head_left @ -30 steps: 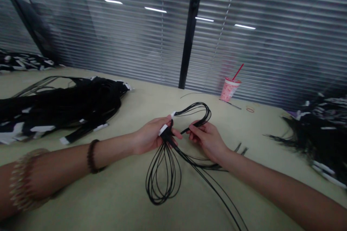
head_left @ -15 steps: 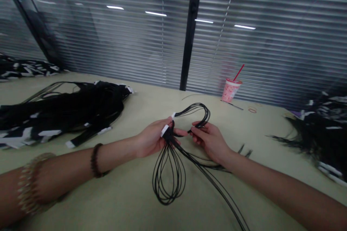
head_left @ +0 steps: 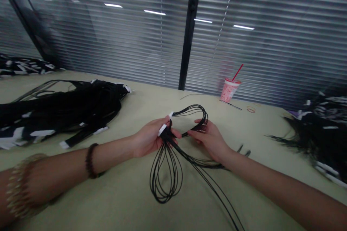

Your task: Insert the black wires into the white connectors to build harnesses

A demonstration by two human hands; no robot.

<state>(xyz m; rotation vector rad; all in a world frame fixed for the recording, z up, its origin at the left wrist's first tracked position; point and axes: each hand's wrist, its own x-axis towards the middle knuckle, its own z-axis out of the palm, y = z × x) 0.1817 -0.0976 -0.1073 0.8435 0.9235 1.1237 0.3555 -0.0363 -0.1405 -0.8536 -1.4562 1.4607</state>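
A bundle of thin black wires with white connectors is between my hands at the middle of the table. My left hand is closed on it, close to a white connector; a second white end sticks up by the thumb. Below that hand hangs a teardrop loop, and longer strands trail toward the lower right. My right hand pinches the arched upper loop of the same wires between thumb and fingers. Some of the fingertips are hidden behind the strands.
A large heap of black wire bundles lies at left, another pile behind it. More wires lie at right. A pink cup with a red straw, a thin pen-like stick and rubber bands are near the window blinds.
The view has shifted slightly. My right fingers have moved a little along the upper wire loop, and its strands now lie more spread out. My left hand keeps its hold.
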